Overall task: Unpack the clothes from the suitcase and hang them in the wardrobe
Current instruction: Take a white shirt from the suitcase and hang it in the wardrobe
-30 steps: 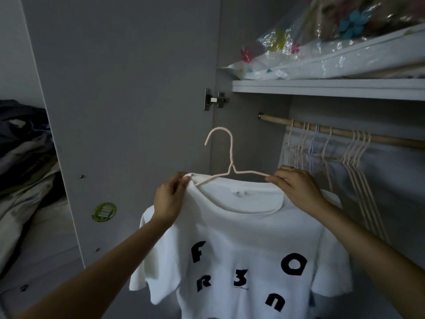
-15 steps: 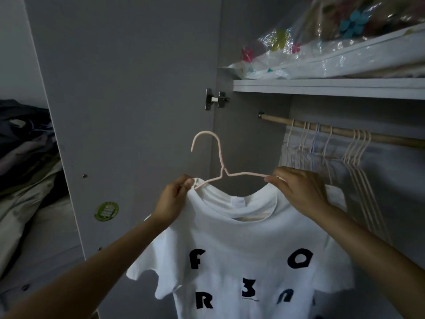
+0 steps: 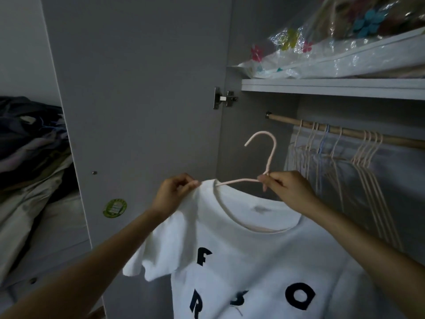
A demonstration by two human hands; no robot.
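A white T-shirt (image 3: pixel 264 261) with big dark letters hung on a pale pink hanger (image 3: pixel 264 162), just in front of the open wardrobe. The wooden rail (image 3: pixel 345 132) inside the wardrobe is the thing to look from. The hanger's hook was below the rail's left end and not touching it. The T-shirt hung lower than the rail and to its left.

The left hand (image 3: pixel 172 194) pinched the T-shirt's shoulder, far to the left of the rail and lower down. Its fingers were curled tight on the cloth. The right hand (image 3: pixel 287 192) was under the rail. It pinched the hanger at the bottom of the hook, where the wire twists. One arm of the hanger poked out of the neck hole toward the left hand.

A row of bare hangers (image 3: pixel 358 157) hung on the rail, to the right of the held hanger. Above the rail was a shelf (image 3: pixel 333 88) with a shiny plastic bag (image 3: pixel 322 54) on it. The grey door (image 3: pixel 138 100) stood open to the left of the rail, with a round green sticker (image 3: pixel 115 208) low on it. Far left of the rail, past the door, lay a pile of dark clothes (image 3: pixel 30 146).
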